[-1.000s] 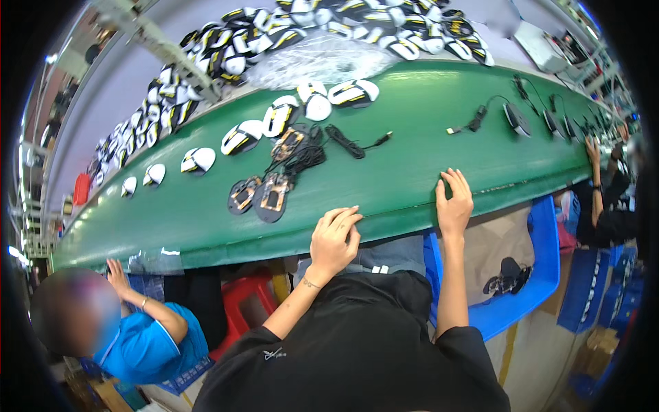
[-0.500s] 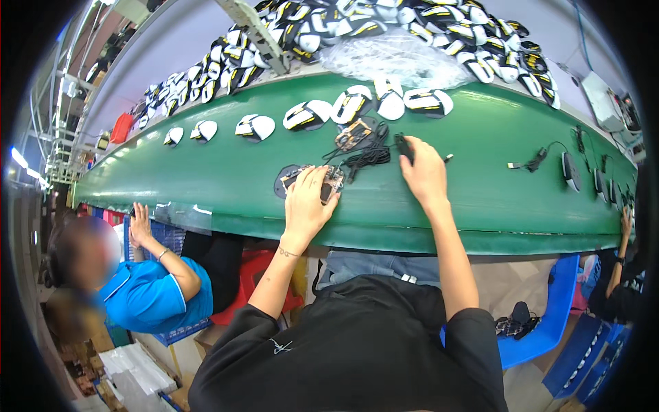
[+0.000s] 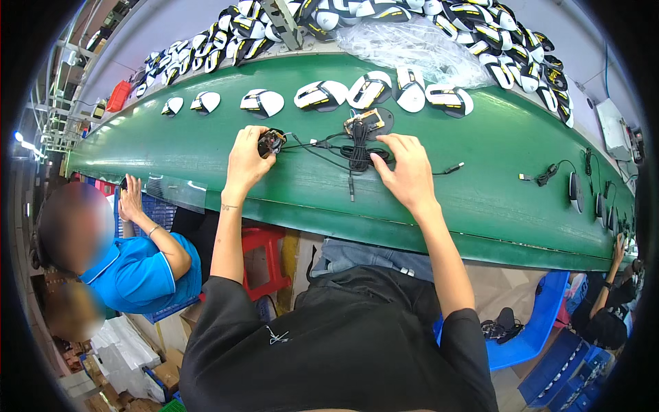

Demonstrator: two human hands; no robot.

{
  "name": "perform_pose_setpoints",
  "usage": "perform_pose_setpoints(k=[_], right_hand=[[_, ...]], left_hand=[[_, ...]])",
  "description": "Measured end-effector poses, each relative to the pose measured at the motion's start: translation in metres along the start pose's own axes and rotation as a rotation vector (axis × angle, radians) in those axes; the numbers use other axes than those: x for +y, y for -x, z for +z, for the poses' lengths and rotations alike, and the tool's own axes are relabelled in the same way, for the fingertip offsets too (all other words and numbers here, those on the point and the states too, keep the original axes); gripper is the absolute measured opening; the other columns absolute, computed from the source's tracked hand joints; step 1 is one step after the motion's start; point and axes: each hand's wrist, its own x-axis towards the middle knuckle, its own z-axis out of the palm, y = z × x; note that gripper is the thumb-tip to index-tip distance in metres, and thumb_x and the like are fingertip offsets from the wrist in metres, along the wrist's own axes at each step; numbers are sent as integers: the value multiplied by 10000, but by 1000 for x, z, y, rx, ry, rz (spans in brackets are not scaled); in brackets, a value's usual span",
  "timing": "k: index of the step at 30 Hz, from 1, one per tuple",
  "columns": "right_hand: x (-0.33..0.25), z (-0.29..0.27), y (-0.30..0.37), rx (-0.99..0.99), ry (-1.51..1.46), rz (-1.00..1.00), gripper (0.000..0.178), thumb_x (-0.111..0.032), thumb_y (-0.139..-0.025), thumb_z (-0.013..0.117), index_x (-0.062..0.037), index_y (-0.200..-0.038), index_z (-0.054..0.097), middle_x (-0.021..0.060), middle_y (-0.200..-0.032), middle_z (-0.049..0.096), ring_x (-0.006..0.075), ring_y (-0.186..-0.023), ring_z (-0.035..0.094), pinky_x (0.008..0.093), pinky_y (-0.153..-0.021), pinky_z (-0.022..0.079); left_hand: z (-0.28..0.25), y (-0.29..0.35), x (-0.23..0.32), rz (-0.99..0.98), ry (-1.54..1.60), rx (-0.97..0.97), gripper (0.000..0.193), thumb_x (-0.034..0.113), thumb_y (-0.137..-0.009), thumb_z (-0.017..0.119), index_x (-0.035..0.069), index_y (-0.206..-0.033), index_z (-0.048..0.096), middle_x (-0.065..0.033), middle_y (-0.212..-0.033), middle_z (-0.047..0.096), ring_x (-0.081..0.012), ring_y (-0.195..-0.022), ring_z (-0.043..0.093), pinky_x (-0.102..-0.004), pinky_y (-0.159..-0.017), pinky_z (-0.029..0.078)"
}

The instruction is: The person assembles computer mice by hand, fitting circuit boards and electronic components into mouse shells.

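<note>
My left hand [image 3: 247,163] is closed around a mouse base with an exposed circuit board [image 3: 273,142], raised on its edge above the green belt. A thin wire runs from it toward the bundled black cables [image 3: 359,152] in the middle. Beside those cables my right hand [image 3: 408,170] is open, thumb and fingers apart, its fingertips close to the coil. Whether they touch it I cannot tell. Just beyond the bundle lies a second mouse base [image 3: 384,121] with a tan circuit board [image 3: 365,123] on it. A cable plug [image 3: 454,168] lies to the right of my right hand.
White-and-black mouse shells [image 3: 320,95] stand in a row along the far side of the green belt [image 3: 309,220]. Behind are a shell pile [image 3: 508,34] and clear plastic bag [image 3: 415,51]. Cabled mice [image 3: 575,192] lie right. A person in blue [image 3: 141,275] sits left.
My left hand has moved left and away from me, lifting and tilting the mouse base. My right hand has let go of the black cable bundle and shifted slightly left.
</note>
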Motion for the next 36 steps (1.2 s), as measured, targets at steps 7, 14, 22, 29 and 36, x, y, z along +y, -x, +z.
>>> perform_pose_setpoints(k=[7, 14, 22, 29, 36], right_hand=[[-10, 5, -19, -180, 13, 83, 530, -391, -809, 732, -31, -1181, 620, 110, -1044, 670, 260, -990, 592, 375, -886, 436], [-38, -9, 15, -228, -211, -270, 434, -358, -727, 808, -59, -1009, 669, 87, -1026, 667, 274, -998, 600, 395, -892, 430], [-14, -27, 4, -81, -215, -120, 108, -70, -804, 718, -51, -904, 681, 85, -877, 685, 255, -819, 639, 348, -748, 501], [-46, -40, -69, -207, -269, -138, 136, -127, -849, 682, -19, -930, 663, 114, -819, 685, 257, -733, 657, 339, -700, 500], [-31, -26, -73, -228, -279, -83, 178, -174, -909, 633, -43, -1023, 675, 100, -805, 691, 212, -749, 671, 310, -700, 504]], left_hand=[[-41, 5, 47, -384, 972, -728, 345, 35, -738, 790, 19, -934, 506, -152, -889, 702, -208, -857, 705, -321, -716, 562], [-12, 48, 84, -444, 1771, -617, 628, 37, -733, 746, -2, -1274, 430, -169, -951, 648, -294, -849, 685, -424, -803, 560], [-33, 47, 94, -391, 1848, -622, 661, 375, -895, 566, -74, -1349, 394, -196, -915, 625, -304, -755, 681, -448, -714, 588], [-62, -1, 92, -126, 2218, -300, 635, 431, -967, 434, -88, -1331, 387, -168, -973, 587, -333, -815, 636, -511, -744, 554], [-78, -5, 71, -110, 2251, -63, 534, 400, -981, 416, -60, -1241, 487, -177, -1008, 614, -344, -886, 638, -516, -813, 549]])
